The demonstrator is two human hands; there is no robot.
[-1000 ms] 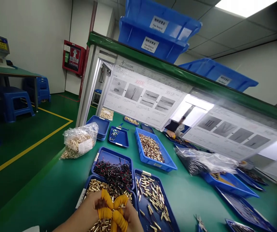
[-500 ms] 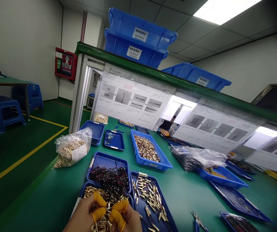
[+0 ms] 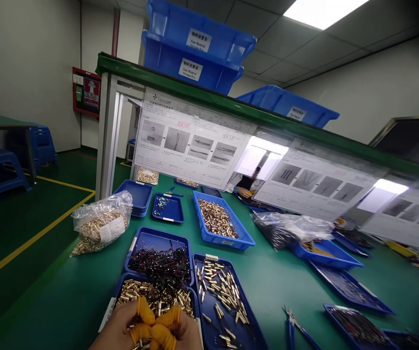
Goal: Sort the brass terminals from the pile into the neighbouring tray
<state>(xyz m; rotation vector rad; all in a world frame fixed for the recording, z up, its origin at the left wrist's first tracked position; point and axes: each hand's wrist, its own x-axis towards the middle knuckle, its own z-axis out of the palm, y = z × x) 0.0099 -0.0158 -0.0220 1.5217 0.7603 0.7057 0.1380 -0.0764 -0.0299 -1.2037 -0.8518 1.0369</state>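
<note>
My left hand (image 3: 116, 330) and my right hand (image 3: 183, 335) wear yellow finger cots and press together at the bottom of the view. They sit over a blue tray (image 3: 111, 304) heaped with gold metal pins (image 3: 154, 296). The fingertips hide whatever lies between them, though a few pins show just below. Beyond the hands, a blue tray (image 3: 133, 253) holds a tangle of black and red wired parts (image 3: 160, 265). To the right, a blue tray (image 3: 199, 311) holds loose gold pins (image 3: 224, 291).
A plastic bag of gold pins (image 3: 100, 228) lies near the green bench's left edge. Farther on stands a blue tray of gold pins (image 3: 216, 218). Pliers (image 3: 297, 325) lie lower right. Across the bench, beneath hanging instruction sheets (image 3: 191, 136), is a co-worker's hand (image 3: 245, 192).
My fingers have closed together over the pins, having been slightly apart half a second ago. The whole scene has shifted left and down in view as my head moved.
</note>
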